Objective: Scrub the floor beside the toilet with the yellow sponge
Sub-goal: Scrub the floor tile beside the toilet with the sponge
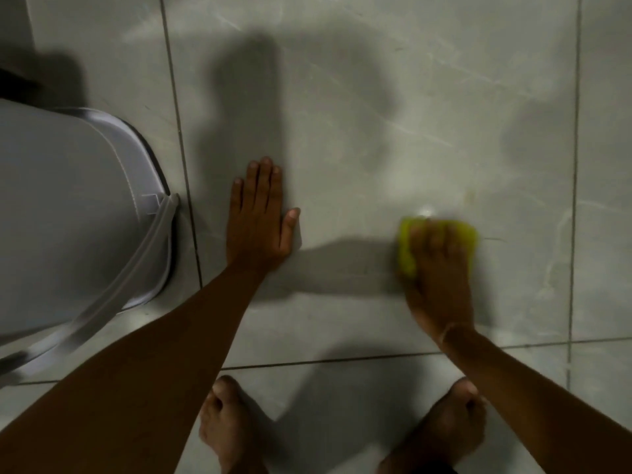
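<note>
Yellow sponge [407, 248] lies flat on the floor [376, 114] under the right hand [439, 268], well to the right of the toilet [68, 213]. That hand presses down on it with fingers spread over its top; the grip is clamped on the sponge, palm and fingers covering most of it, so only the left edge and the far right corner show. Hand and sponge are blurred.

Left hand [260, 224] rests flat on the floor between toilet and sponge, fingers together and pointing away from the person, thumb stuck out to the right. Its grip is apart and holds nothing. The forearm runs back to the lower left corner.

Grey tiles with pale veins cover the floor, split by dark grout lines [178, 131]. One line runs just beside the toilet's right edge, and the left hand lies just right of it. Another crosses below both hands. A small bright glint [425, 211] sits on the tile just beyond the sponge.

White toilet fills the left side, seen from above, lid shut. A pale hose [136, 268] curves down along its right side.

Two bare feet [225, 425] stand at the bottom edge, one below each hand. Shadows of the arms and body fall across the tiles ahead.
</note>
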`<state>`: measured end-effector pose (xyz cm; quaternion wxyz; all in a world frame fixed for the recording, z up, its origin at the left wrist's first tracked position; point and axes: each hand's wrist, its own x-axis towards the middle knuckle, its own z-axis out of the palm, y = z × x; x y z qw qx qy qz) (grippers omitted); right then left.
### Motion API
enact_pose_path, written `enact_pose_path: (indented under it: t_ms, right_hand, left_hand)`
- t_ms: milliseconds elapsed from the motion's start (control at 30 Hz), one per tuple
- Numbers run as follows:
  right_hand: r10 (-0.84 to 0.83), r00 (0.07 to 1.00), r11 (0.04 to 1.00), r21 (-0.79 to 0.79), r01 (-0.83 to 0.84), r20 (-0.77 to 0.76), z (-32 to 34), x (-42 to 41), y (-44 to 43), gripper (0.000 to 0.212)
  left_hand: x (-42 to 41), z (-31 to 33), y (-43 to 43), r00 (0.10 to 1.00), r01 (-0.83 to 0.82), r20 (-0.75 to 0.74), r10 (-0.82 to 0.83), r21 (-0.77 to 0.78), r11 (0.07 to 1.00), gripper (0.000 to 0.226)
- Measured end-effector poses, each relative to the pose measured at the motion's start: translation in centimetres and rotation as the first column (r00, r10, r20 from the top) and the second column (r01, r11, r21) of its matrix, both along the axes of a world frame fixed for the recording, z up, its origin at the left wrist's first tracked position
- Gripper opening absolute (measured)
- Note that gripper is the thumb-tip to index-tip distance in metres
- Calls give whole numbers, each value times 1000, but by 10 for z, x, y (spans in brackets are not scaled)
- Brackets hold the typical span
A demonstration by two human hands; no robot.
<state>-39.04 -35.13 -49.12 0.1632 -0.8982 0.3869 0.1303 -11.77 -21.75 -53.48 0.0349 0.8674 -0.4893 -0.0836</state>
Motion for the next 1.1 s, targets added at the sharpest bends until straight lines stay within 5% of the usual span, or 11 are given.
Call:
enact_pose_path:
  t_ms: [133,267,333,500,600,667,733,867,967,1033,1100]
  right_hand:
    - [-385,922,922,-36,386,30,-5,91,-15,78]
    - [245,959,969,1,-248,142,-9,113,-6,78]
    - [314,942,949,-3,-316,115,-9,104,-33,79]
    - [-454,888,891,11,454,73,-5,182,-78,72]
    - [162,984,987,-2,-162,74,-6,170,-55,68]
    - [519,853,852,43,-522,58,1,116,-54,68]
    - [483,874,872,53,-486,52,-2,83,-81,72]
    - [-205,978,978,-18,206,45,-7,137,-114,73]
    - [201,978,979,-35,-199,52,-10,153,-95,69]
    - [568,823,823,-22,-567,27,-6,125,-112,67]
    - [528,849,848,-50,-527,27,-7,108,-151,65]
  left_hand:
    - [1,-3,0,1000,8,16,-8,-4,1000,69]
    - [1,-5,-1,1000,10,24,-9,-23,1000,69]
    - [1,-4,0,1000,2,16,-2,-27,1000,69]
    - [1,-5,1,1000,10,20,-10,-23,1000,70]
    - [2,-4,0,1000,5,20,-5,-6,1000,70]
    - [1,-5,0,1000,3,20,-3,-2,1000,70]
    - [0,-6,0,1000,4,15,-4,-4,1000,71]
    - [1,-10,1,1000,13,21,-13,-18,1000,71]
    - [1,-11,2,1000,13,29,-12,-24,1000,71]
    - [1,-10,2,999,13,30,-12,-24,1000,71]
    - [2,-11,2,999,10,33,-9,-17,1000,71]
